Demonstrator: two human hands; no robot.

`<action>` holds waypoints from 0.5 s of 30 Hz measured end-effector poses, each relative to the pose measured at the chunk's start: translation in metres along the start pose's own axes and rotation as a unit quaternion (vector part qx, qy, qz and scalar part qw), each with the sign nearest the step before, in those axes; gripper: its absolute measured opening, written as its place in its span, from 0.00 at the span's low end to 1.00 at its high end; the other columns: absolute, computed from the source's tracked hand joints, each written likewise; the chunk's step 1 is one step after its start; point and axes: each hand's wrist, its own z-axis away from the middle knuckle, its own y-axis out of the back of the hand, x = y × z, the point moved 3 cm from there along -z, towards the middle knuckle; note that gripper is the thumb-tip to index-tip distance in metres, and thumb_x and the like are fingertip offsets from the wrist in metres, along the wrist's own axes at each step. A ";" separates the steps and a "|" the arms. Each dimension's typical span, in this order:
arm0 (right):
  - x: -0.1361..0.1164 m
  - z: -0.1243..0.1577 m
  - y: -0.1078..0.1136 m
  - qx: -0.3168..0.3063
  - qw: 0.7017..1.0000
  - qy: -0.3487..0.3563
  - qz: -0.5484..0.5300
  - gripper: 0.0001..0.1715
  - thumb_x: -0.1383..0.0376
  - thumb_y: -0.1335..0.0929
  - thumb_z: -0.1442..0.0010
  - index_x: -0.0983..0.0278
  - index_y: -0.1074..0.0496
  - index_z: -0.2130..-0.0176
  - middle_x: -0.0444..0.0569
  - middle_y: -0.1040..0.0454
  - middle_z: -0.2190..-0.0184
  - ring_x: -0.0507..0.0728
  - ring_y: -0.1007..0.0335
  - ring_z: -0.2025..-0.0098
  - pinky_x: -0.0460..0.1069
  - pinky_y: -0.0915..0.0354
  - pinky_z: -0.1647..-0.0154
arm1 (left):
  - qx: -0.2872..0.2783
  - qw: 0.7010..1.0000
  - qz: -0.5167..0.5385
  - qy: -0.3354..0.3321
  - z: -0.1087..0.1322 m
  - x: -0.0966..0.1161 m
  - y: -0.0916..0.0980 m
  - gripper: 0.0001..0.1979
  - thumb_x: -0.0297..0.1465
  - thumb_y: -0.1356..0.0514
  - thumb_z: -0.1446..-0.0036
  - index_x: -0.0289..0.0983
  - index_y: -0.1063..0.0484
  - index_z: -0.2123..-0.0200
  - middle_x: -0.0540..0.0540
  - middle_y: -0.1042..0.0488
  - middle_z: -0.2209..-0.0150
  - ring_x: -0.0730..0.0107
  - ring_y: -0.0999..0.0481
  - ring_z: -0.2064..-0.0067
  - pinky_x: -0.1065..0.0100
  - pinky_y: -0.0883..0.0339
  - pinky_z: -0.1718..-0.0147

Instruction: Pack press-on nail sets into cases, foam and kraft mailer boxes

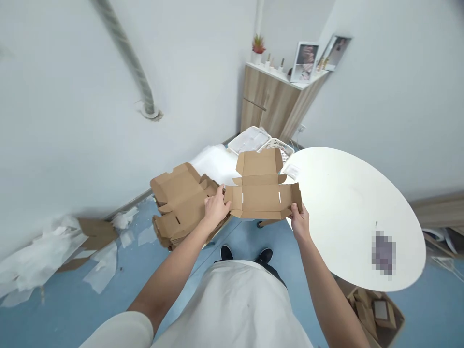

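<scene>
Between my two hands hangs an unfolded cardboard box blank (260,199), its lid panel and side flaps spread out. My left hand (216,207) pinches the blank's left edge between thumb and fingers. At the opposite end, my right hand (300,220) grips the lower right flap, which bends upward. Left of the blank lies a stack of flat cardboard boxes (181,205), just behind my left hand. The blank's right end overlaps the edge of the white oval table (348,203) in this view.
White baskets (250,140) stand behind the blank, near white foam wrap (216,163). A wooden cabinet (270,99) fills the corner. Torn packing sheets (47,256) litter the floor at left. An open carton (393,319) holding small boxes sits under the table's right side.
</scene>
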 end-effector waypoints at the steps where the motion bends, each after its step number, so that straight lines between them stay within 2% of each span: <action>1: 0.001 0.001 0.013 0.010 1.000 0.002 0.014 0.24 0.48 0.39 0.47 0.63 0.34 0.60 0.47 0.31 0.69 0.52 0.36 0.70 0.46 0.38 0.74 | -0.003 1.000 0.006 -0.020 -0.003 0.012 -0.004 0.32 0.31 0.45 0.50 0.36 0.52 0.42 0.47 0.25 0.68 0.61 0.27 0.61 0.61 0.43 0.57; 5: 0.010 0.007 0.073 0.070 0.994 0.011 0.087 0.25 0.50 0.43 0.45 0.63 0.33 0.58 0.51 0.30 0.62 0.56 0.36 0.62 0.50 0.38 0.65 | -0.026 0.995 0.030 -0.090 -0.010 0.066 -0.028 0.31 0.31 0.44 0.51 0.38 0.50 0.43 0.50 0.25 0.70 0.64 0.27 0.63 0.64 0.42 0.59; 9: 0.032 0.015 0.142 0.167 0.970 -0.032 0.175 0.20 0.53 0.42 0.46 0.64 0.31 0.66 0.50 0.31 0.66 0.57 0.37 0.63 0.50 0.41 0.64 | -0.065 0.984 0.058 -0.154 -0.011 0.122 -0.067 0.31 0.31 0.43 0.52 0.38 0.48 0.44 0.51 0.25 0.69 0.65 0.26 0.63 0.66 0.40 0.60; 12: 0.053 0.019 0.188 0.175 0.963 -0.081 0.186 0.18 0.57 0.42 0.47 0.64 0.30 0.68 0.50 0.30 0.68 0.57 0.37 0.66 0.49 0.42 0.67 | -0.114 0.973 0.079 -0.183 -0.014 0.159 -0.101 0.31 0.30 0.43 0.52 0.38 0.48 0.44 0.52 0.25 0.71 0.67 0.26 0.65 0.67 0.39 0.62; 15: 0.072 0.020 0.224 0.166 0.963 -0.101 0.188 0.19 0.58 0.42 0.49 0.64 0.29 0.64 0.50 0.30 0.67 0.56 0.37 0.68 0.49 0.41 0.68 | -0.156 0.966 0.091 -0.185 -0.019 0.190 -0.133 0.31 0.29 0.42 0.53 0.37 0.47 0.45 0.52 0.25 0.72 0.68 0.26 0.66 0.68 0.37 0.64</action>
